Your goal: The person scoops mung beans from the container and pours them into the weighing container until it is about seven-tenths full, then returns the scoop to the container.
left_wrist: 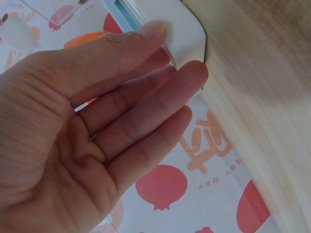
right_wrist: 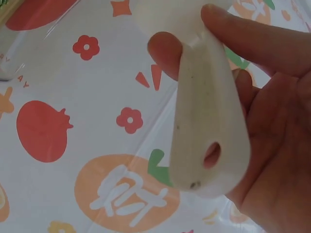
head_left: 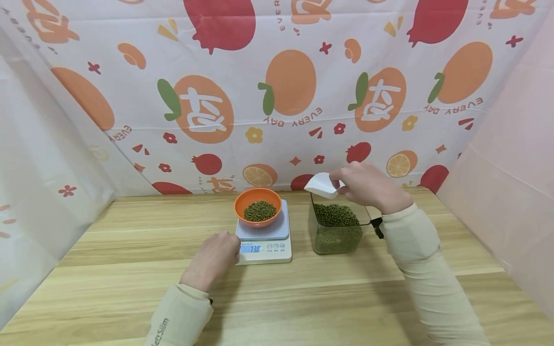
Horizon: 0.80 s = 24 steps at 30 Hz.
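Observation:
My right hand (head_left: pixel 363 185) pinches the handle of a white scoop (head_left: pixel 321 185), held above a clear container (head_left: pixel 339 240) of green mung beans (head_left: pixel 336 216). In the right wrist view, thumb and fingers lie on either side of the scoop handle (right_wrist: pixel 209 121), which has a hole near its end. My left hand (head_left: pixel 218 252) touches the front left corner of a white kitchen scale (head_left: pixel 283 254); in the left wrist view its fingers are nearly straight. On the scale stands an orange bowl (head_left: pixel 242 206) with mung beans (head_left: pixel 259 211) in it. The display (head_left: pixel 251 249) appears to read 73.8.
A black clip (head_left: pixel 377 228) sits at the container's right side, by the right sleeve. The scale and container stand side by side on a wood-grain table (head_left: pixel 277 302). A fruit-print cloth (head_left: pixel 290 144) hangs behind the table, with pale cloths at both sides.

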Motion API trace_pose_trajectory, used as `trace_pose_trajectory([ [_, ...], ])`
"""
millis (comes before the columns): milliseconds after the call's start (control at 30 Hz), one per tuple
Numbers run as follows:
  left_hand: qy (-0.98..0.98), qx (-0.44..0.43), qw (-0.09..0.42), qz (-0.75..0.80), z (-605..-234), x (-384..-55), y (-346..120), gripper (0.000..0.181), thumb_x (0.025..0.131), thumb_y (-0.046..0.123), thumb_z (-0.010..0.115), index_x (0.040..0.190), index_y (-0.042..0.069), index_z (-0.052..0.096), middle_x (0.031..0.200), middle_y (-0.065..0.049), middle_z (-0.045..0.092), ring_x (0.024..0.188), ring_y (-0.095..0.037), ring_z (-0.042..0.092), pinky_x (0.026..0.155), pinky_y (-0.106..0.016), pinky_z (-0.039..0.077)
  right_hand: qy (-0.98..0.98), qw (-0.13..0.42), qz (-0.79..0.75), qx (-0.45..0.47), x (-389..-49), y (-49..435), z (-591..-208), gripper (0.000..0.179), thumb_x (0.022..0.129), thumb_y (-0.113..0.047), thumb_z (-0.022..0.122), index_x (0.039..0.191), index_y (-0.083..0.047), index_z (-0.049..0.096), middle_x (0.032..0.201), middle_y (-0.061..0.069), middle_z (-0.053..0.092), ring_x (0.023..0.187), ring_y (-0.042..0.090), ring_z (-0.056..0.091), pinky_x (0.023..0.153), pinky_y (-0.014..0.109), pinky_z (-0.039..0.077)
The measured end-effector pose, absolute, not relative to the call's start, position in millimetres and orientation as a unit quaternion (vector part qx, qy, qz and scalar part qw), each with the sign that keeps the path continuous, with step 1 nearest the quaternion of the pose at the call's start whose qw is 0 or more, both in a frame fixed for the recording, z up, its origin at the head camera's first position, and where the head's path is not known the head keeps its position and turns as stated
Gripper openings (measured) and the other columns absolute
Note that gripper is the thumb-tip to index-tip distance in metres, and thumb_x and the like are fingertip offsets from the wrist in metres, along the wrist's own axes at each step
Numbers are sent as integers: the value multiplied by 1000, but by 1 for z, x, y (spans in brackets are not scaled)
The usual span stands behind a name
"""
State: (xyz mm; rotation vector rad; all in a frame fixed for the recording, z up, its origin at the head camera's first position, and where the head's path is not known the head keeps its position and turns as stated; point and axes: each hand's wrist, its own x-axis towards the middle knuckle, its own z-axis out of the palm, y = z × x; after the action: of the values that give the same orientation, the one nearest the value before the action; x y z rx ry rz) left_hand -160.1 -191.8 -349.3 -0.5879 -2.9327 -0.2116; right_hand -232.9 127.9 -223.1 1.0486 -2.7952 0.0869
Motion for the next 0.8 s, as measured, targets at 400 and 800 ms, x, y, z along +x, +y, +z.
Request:
trace_pose_trajectory([
  [400, -977, -189, 72, -73, -350, -158, -190, 21, 78, -7, 75, 65, 4, 64, 58, 0, 51, 53, -14, 43, 50, -28, 39, -926, 62, 57, 368, -236, 139, -220, 17, 84, 5, 73, 78, -10, 66, 71, 2, 60, 63, 19, 50, 61, 35, 45],
  [800, -977, -186, 69, -74, -350, -159, -191, 18, 79, -6, 77, 68, 4, 66, 59, -1, 53, 54, -14, 44, 51, -29, 40, -937, 5, 58, 344, -234, 143, -213, 23, 83, 7, 71, 73, -13, 64, 76, 0, 60, 70, 20, 53, 66, 37, 45],
])
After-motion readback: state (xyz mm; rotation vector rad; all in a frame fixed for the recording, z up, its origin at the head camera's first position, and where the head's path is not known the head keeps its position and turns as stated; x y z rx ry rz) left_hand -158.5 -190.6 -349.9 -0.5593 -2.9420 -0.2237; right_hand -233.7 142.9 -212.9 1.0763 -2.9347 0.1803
